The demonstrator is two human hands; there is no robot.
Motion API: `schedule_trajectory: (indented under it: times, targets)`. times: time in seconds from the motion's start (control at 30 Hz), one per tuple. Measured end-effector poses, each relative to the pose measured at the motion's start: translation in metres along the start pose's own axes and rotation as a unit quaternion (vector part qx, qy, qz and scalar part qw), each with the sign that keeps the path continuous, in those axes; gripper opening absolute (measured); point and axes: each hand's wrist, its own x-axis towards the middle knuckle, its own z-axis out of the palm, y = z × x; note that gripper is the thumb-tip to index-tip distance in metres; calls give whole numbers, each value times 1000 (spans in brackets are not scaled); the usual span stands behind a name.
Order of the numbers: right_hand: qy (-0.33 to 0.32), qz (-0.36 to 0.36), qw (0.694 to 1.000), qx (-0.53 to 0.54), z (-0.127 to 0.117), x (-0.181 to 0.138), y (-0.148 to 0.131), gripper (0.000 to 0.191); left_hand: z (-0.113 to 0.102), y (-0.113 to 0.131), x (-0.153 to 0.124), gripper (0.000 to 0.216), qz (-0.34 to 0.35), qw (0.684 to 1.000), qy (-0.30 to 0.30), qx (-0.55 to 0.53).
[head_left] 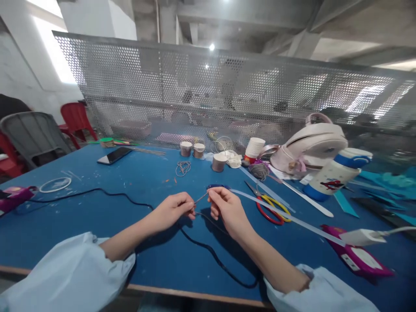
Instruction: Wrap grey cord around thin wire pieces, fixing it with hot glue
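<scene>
My left hand (173,209) and my right hand (225,209) meet over the middle of the blue table (97,225). Both are closed in a pinch on a thin wire (200,198) stretched between them, the left on its lower end, the right on its upper end. A long pale ribbon strip (279,213) runs from by my right hand away to the right. Behind my right fingers lies a small dark blue piece (217,186). A black cable (208,249) curls across the table under my wrists.
Scissors with red and yellow handles (271,208) lie right of my right hand. Small thread spools (198,150), paper cups (254,147), a pink bag (312,145), a white and blue bottle (334,173), a phone (114,155), a pink glue gun (355,255). A perforated metal screen (208,91) closes the back.
</scene>
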Motion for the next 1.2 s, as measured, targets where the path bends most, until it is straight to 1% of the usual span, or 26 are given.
schedule_trajectory:
  times: [0.1,0.23,0.37,0.5,0.7,0.87,0.97,1.03,1.1,1.13,1.2]
  targets:
    - [-4,2,1000,-22,-1,0,1,26,-1,3,-1,31,-4,1000,-9,-3]
    - [-7,-7,999,-36,-3,0,1,26,1,6,-2,32,-31,999,-7,-22]
    - [2,-25,999,-28,-6,1,0,23,4,3,-2,27,-68,994,7,-89]
    - [10,-26,999,-21,-7,1,-2,22,5,-2,-1,20,-73,990,0,-125]
    - [7,-29,1000,6,-6,1,-4,20,8,-5,0,20,-121,973,12,-196]
    - [0,-35,999,12,-6,-1,-6,21,10,-8,0,19,-118,962,-4,-248]
    - [-18,-4,1000,12,-3,-4,-6,27,9,-8,1,19,-110,960,17,-258]
    - [-28,42,999,-4,0,-6,-3,32,8,-7,2,19,-109,958,34,-263]
    - [-41,73,995,-50,3,-8,3,35,6,-8,3,18,-111,956,42,-268]
    - [-49,72,993,-85,4,-8,7,35,5,-8,3,17,-110,955,43,-271]
    - [-62,41,984,-160,5,-7,13,28,4,-10,3,16,-106,956,41,-272]
